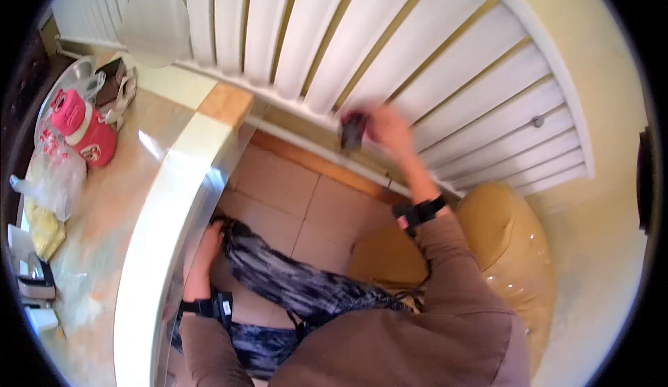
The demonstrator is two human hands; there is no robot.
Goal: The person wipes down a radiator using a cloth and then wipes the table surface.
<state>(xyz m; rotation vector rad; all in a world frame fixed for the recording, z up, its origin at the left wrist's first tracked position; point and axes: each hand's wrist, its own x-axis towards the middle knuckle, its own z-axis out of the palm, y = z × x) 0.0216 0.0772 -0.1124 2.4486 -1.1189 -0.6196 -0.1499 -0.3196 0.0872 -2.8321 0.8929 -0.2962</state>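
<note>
My right hand (pixel 391 133) is raised in front of the white slatted radiator (pixel 396 39), smeared by motion. Its fingers are closed on a dark and reddish object (pixel 355 128), too blurred to name. My left hand (pixel 211 237) is low, beside the table's edge, near the knee of my patterned trousers (pixel 278 269). A small dark thing (pixel 221 221) shows at its fingers; whether the hand grips it is unclear. Both wrists wear black straps.
The table (pixel 146 227) on the left bears a pink bottle (pixel 87 133), a plastic bag (pixel 59 175), a yellow item (pixel 43 228) and a metal tray (pixel 68 77). A tan cushioned seat (pixel 501 234) is at the right, above a tiled floor (pixel 278 178).
</note>
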